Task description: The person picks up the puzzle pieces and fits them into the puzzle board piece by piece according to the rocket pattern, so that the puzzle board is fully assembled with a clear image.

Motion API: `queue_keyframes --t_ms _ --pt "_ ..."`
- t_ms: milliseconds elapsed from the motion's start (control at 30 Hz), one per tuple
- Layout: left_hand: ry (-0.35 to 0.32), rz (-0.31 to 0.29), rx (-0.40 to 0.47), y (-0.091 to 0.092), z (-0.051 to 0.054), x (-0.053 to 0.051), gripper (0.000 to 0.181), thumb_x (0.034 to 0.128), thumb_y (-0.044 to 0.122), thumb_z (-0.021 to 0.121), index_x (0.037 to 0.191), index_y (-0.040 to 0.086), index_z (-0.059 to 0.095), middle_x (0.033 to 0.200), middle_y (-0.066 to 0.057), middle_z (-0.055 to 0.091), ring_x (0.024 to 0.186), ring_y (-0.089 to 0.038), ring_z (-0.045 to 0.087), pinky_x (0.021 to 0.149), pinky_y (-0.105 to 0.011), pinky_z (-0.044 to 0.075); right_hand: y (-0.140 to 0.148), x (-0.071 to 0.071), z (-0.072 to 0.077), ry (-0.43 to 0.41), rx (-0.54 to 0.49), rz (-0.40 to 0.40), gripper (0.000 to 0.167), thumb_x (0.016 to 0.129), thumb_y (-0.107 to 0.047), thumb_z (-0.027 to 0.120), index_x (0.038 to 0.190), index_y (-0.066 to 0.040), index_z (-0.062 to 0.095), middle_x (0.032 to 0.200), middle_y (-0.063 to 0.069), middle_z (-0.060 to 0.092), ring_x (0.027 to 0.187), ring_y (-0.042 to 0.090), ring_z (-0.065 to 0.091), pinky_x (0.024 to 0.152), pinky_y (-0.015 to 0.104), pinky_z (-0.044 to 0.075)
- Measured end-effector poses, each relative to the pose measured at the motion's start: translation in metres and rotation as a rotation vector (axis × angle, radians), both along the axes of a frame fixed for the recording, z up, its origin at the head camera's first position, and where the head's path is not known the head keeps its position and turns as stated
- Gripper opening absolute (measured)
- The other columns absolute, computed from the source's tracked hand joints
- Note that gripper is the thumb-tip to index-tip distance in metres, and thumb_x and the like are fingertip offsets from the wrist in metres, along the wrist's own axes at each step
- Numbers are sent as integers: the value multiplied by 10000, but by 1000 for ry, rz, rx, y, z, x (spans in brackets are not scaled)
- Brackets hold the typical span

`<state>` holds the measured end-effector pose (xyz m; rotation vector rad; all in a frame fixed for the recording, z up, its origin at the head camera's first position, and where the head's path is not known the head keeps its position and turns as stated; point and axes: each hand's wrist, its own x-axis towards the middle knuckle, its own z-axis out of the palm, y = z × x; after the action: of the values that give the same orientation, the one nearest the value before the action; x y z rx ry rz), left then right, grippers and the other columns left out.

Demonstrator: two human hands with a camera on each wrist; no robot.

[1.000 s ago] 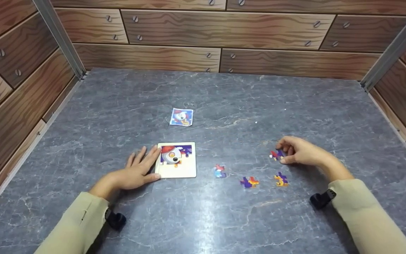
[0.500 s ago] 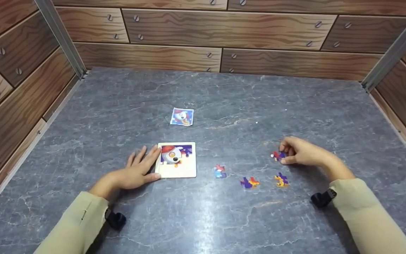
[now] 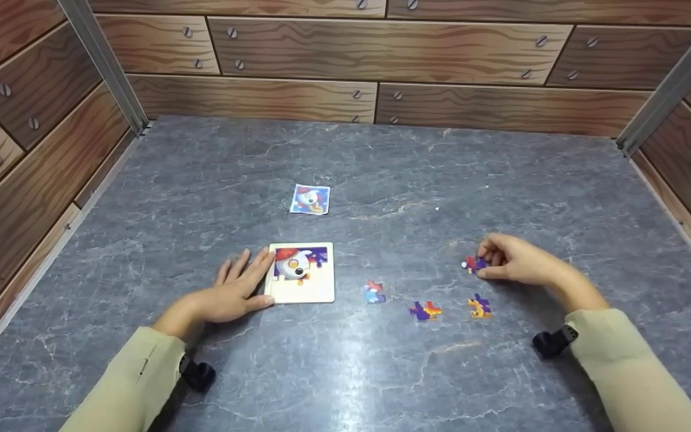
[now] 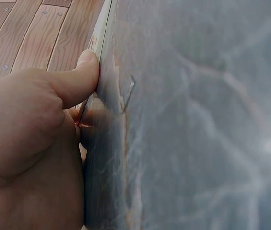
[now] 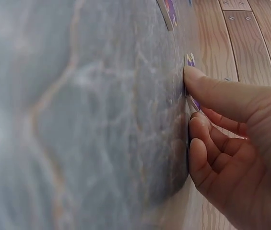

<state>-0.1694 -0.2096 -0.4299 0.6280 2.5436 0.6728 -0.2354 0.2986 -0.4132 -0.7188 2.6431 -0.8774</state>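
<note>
A white square puzzle board (image 3: 309, 293) lies on the table with several joined pieces in its upper part. The left hand (image 3: 225, 294) rests at the board's left edge, fingers spread and straight; in the left wrist view its thumb (image 4: 80, 79) lies along the edge. Away to the right, the right hand (image 3: 516, 261) pinches a red and purple piece (image 3: 473, 264) at the table surface between thumb and curled fingers. The right wrist view shows that hand (image 5: 241, 134) low against the table, most of the piece hidden behind the thumb.
Three loose pieces lie between the board and the right hand: a red and blue one (image 3: 374, 292), a purple and orange one (image 3: 424, 310) and a yellow and purple one (image 3: 479, 306). A picture card (image 3: 310, 199) lies behind the board. Wood-patterned walls (image 3: 345, 48) surround the table.
The right hand and the red and purple piece have shifted slightly to the right, and the piece has turned a little. The left hand and the board have stayed in place.
</note>
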Motion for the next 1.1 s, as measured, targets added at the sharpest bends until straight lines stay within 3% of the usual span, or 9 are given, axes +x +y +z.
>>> queue_keyframes --t_ms 400,633,800,1100 --pt "16 -3 -4 0 -1 0 776 959 458 428 1505 124 -11 1548 -87 -96 1369 -340 -183 1042 -537 -147 3 -3 5 -75 16 29 290 800 -137 734 993 4 569 870 77 554 790 179 515 692 273 456" --pt "-8 -1 15 -1 1 0 766 966 435 428 1504 128 -21 1548 -73 -109 1367 -328 -198 1043 -528 -153 2 -3 3 -33 37 19 266 789 -179 745 940 -24 590 831 46 574 758 153 529 670 251 468" --pt "-6 0 9 0 1 0 769 963 446 428 1505 133 -17 1548 -69 -109 1367 -328 -197 1046 -527 -151 4 -2 1 -16 -2 4 267 779 -175 748 932 -24 590 819 43 578 739 153 540 648 240 477" --pt "5 0 -1 -1 -1 0 773 961 454 426 1505 127 -15 1548 -74 -105 1366 -332 -196 1044 -530 -148 4 -1 1 -76 -71 -47 275 789 -152 740 964 -21 573 832 67 582 731 176 549 596 238 482"
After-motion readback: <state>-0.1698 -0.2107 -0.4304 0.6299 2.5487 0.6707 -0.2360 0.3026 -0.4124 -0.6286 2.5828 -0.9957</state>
